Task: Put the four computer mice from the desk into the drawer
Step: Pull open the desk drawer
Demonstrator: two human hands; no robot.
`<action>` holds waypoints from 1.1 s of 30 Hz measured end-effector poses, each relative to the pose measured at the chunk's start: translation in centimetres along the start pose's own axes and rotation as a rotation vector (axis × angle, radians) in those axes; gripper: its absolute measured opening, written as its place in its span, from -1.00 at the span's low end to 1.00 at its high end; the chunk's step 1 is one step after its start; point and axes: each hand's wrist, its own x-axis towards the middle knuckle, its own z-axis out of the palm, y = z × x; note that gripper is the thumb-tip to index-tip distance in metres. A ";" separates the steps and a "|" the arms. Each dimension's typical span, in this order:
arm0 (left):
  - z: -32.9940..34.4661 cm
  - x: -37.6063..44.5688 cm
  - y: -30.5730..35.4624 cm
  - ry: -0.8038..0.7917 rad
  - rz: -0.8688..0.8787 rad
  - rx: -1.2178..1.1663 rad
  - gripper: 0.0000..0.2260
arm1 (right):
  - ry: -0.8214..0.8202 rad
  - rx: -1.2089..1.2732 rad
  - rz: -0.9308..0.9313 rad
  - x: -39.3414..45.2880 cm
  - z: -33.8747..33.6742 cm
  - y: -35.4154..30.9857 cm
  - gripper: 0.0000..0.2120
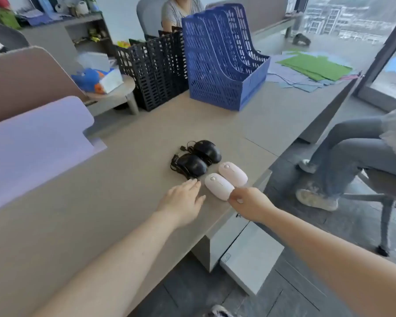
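All four mice still on the desk (128,170), near the right-hand edge: two black wired mice, far black mouse (208,151) and near black mouse (191,165), cords bundled beside them; two pink ones just beside, far pink mouse (233,174) and near pink mouse (218,186). Nothing lifted yet.

Step in hand: first pickup. Left hand (183,203) flat over the desk, fingers spread, tips just short of the near black mouse, holding nothing. Right hand (249,205) at the near end of the near pink mouse, fingers curled toward it; touching or closing on it, can't tell whether actually gripped.

Drawer (252,252) under the desk edge below the right hand, apparently pulled out; inside not visible from here.

Next, as a guess: close on the pink mouse, lift clear, lower into the drawer. For the black pair, gather cords with the body to avoid snagging.
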 end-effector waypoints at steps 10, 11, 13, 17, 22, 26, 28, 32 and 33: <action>9.1 0.3 1.5 0.188 -0.137 -0.013 -0.49 | 0.135 0.117 0.043 1.7 9.3 7.3 -0.75; 9.3 0.3 1.7 0.200 -0.146 -0.022 -0.49 | 0.122 0.121 0.061 2.1 9.9 7.9 -0.73; 9.6 0.2 1.9 0.217 -0.159 -0.027 -0.48 | 0.114 0.156 0.110 2.9 11.0 8.8 -0.70; 9.6 0.0 2.2 0.248 -0.171 -0.033 -0.48 | 0.084 0.344 0.286 4.0 12.1 9.4 -0.70; 9.7 0.6 2.0 0.272 -0.178 -0.035 -0.46 | 0.076 0.700 0.430 6.3 12.8 9.6 -0.68; 10.0 0.7 1.9 0.267 -0.187 -0.026 -0.46 | 0.020 0.924 0.574 6.8 12.9 9.7 -0.85; 10.0 0.7 1.8 0.269 -0.184 -0.028 -0.46 | 0.008 0.987 0.600 6.3 12.4 9.1 -0.88; 10.0 0.6 2.0 0.268 -0.179 -0.012 -0.46 | -0.024 0.969 0.600 6.0 12.2 8.9 -0.90; 10.0 0.5 2.1 0.271 -0.177 -0.007 -0.45 | -0.033 0.955 0.603 6.0 12.3 9.0 -0.90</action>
